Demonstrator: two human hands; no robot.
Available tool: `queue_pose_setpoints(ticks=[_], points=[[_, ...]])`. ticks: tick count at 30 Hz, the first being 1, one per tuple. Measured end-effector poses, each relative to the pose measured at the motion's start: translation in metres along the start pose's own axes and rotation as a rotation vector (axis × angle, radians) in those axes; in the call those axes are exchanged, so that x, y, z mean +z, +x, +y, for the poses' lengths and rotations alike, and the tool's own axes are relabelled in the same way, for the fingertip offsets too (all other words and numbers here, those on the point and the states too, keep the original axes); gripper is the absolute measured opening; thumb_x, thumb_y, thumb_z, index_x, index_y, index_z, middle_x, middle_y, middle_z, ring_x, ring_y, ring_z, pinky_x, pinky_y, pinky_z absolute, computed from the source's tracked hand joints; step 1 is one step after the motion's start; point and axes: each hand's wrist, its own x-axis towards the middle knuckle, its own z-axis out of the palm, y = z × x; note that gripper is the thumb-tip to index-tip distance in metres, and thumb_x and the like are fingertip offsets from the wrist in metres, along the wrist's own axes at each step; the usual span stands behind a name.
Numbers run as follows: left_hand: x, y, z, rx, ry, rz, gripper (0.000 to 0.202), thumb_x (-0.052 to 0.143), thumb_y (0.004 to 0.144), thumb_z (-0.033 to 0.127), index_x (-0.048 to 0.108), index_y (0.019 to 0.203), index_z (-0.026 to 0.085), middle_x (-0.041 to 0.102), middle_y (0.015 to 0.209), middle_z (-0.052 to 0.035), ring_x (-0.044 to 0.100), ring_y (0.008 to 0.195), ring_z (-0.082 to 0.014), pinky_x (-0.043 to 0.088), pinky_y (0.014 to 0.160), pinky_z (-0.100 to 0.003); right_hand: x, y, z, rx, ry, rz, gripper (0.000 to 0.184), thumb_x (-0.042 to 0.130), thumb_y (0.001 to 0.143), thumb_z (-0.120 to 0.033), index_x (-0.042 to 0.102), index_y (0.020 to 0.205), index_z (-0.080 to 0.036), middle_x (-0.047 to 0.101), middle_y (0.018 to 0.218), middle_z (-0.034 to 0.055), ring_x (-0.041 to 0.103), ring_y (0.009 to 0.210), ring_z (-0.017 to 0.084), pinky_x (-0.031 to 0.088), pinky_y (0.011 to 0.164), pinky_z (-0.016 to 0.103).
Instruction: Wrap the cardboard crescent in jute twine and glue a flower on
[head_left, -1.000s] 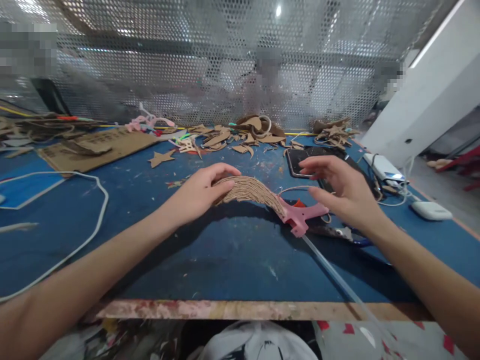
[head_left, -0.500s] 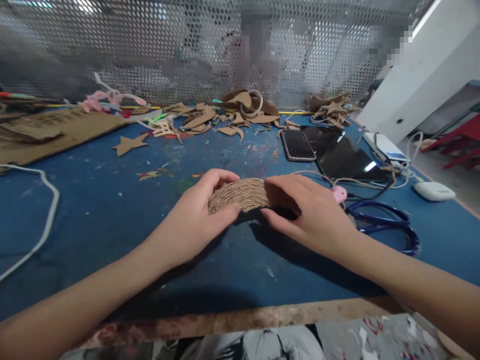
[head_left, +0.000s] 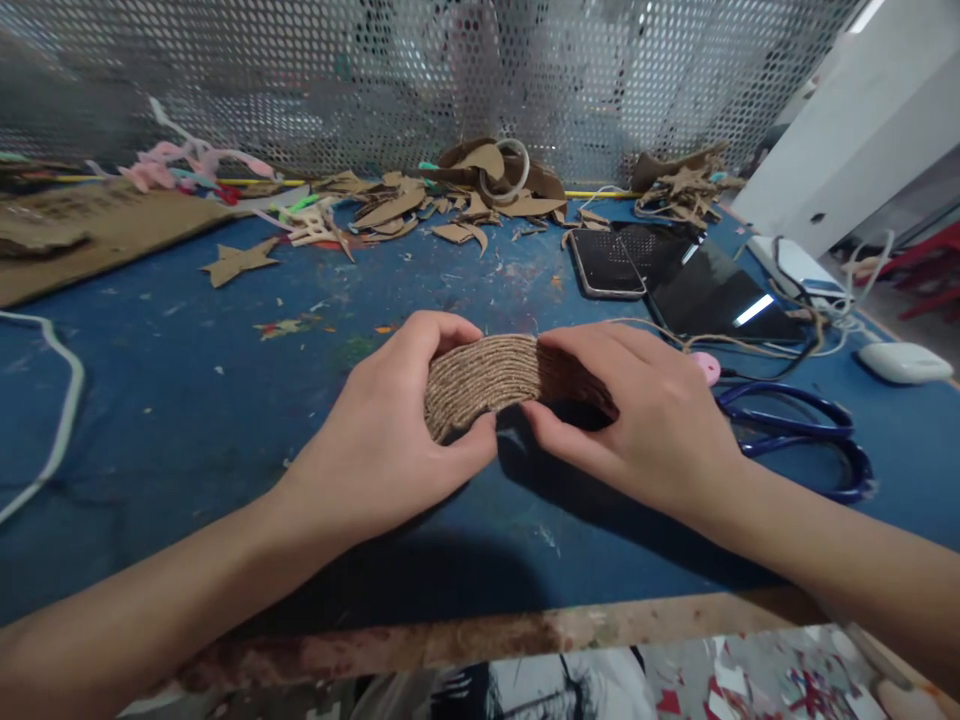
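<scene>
**Jute-wound curved piece pinched between two bare hands**

Brown twine covers the curved, ribbed cardboard piece (head_left: 491, 385), which sits near the middle of the blue worktop (head_left: 187, 420), just off its surface towards the near edge. The left hand (head_left: 390, 440) grips its left end, thumb below and fingers curled over the top, apparently to keep the windings from slipping. The right hand (head_left: 645, 430) clamps the other end the same way, fingers spread flat along the top, so both grips are closed on the piece and steady it from either side. A loose strand of thin tan twine (head_left: 720, 345) trails off to the right, towards the far right corner.

Blue-handled scissors (head_left: 795, 430) lie just right of the right hand, within easy reach. Two black phones (head_left: 607, 265) rest farther back. Brown cardboard offcuts (head_left: 420, 210) are heaped along the far edge against the perforated metal screen (head_left: 300, 80); a cardboard star (head_left: 236, 262) lies apart. No writing or brand is legible.
</scene>
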Motion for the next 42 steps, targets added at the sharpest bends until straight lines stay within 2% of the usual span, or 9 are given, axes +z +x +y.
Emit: queue_pose_setpoints(ticks=[9,21,26,29,31,35,38,40,42], points=[[0.001,0.001,-0.002,0.014,0.011,0.018,0.038,0.06,0.07,0.03,0.049,0.106,0.024,0.061,0.101,-0.0044,0.06,0.089,-0.0245,0.046,0.082,-0.037,-0.002,-0.001,0.0,-0.007,0.021,-0.028,0.03,0.06,0.081,-0.035,0.065,0.101,-0.013,0.071,0.097,0.0124,0.066,0.087,0.027,0.052,0.079,0.042],[0.001,0.001,-0.001,-0.065,-0.059,-0.029,0.036,0.063,0.072,0.033,0.051,0.106,0.023,0.063,0.098,-0.0041,0.06,0.084,-0.023,0.046,0.08,-0.036,-0.003,-0.001,-0.001,0.027,0.044,-0.063,0.027,0.059,0.081,-0.035,0.062,0.101,-0.017,0.069,0.096,0.0118,0.065,0.089,0.028,0.051,0.08,0.044],[0.0,0.004,0.003,-0.186,-0.298,-0.122,0.026,0.052,0.075,0.027,0.057,0.1,0.023,0.063,0.087,0.0001,0.059,0.079,-0.0195,0.045,0.07,-0.031,-0.004,-0.003,-0.004,-0.022,0.08,-0.073,0.033,0.061,0.081,-0.031,0.06,0.109,-0.013,0.067,0.106,0.0145,0.063,0.097,0.027,0.05,0.084,0.04],[-0.001,0.006,0.002,-0.317,-0.458,-0.169,0.027,0.049,0.067,0.023,0.06,0.092,0.023,0.062,0.079,0.001,0.058,0.072,-0.0181,0.044,0.061,-0.028,-0.005,-0.003,-0.005,-0.056,0.126,-0.078,0.027,0.061,0.08,-0.03,0.063,0.099,-0.012,0.068,0.1,0.0138,0.064,0.092,0.026,0.051,0.082,0.038],[-0.003,0.007,-0.001,-0.432,-0.593,-0.253,0.026,0.052,0.062,0.023,0.061,0.086,0.023,0.064,0.075,0.0012,0.059,0.066,-0.0178,0.043,0.055,-0.027,-0.008,-0.003,-0.005,-0.05,0.162,-0.141,0.022,0.061,0.079,-0.03,0.065,0.094,-0.014,0.069,0.091,0.011,0.064,0.083,0.023,0.051,0.075,0.036],[-0.012,0.009,-0.006,-0.644,-0.799,-0.467,0.019,0.059,0.059,0.026,0.063,0.077,0.024,0.066,0.067,0.0,0.058,0.053,-0.0172,0.039,0.042,-0.025,-0.019,0.0,-0.008,0.06,0.298,-0.368,0.02,0.063,0.078,-0.033,0.067,0.092,-0.019,0.066,0.07,0.0011,0.06,0.061,0.017,0.049,0.063,0.031],[-0.018,0.013,-0.007,-0.711,-0.875,-0.576,0.018,0.061,0.06,0.026,0.066,0.077,0.025,0.06,0.054,0.0014,0.048,0.038,-0.0124,0.031,0.032,-0.021,-0.027,-0.001,-0.009,0.215,0.532,-0.434,0.022,0.065,0.079,-0.037,0.068,0.094,-0.022,0.069,0.076,0.0009,0.062,0.061,0.015,0.05,0.056,0.028],[-0.02,0.015,-0.006,-0.739,-0.946,-0.599,0.015,0.062,0.063,0.029,0.069,0.076,0.024,0.053,0.046,0.0018,0.039,0.032,-0.0092,0.025,0.028,-0.019,-0.029,-0.002,-0.008,0.312,0.717,-0.432,0.024,0.066,0.078,-0.037,0.067,0.097,-0.022,0.07,0.083,0.0024,0.065,0.065,0.016,0.052,0.054,0.027],[-0.021,0.017,-0.006,-0.766,-1.04,-0.564,0.018,0.06,0.067,0.033,0.071,0.072,0.02,0.051,0.045,-0.0001,0.036,0.033,-0.0073,0.025,0.027,-0.017,-0.029,-0.003,-0.008,0.396,0.887,-0.465,0.026,0.068,0.077,-0.038,0.066,0.097,-0.022,0.07,0.083,0.0033,0.066,0.066,0.017,0.053,0.054,0.027]])
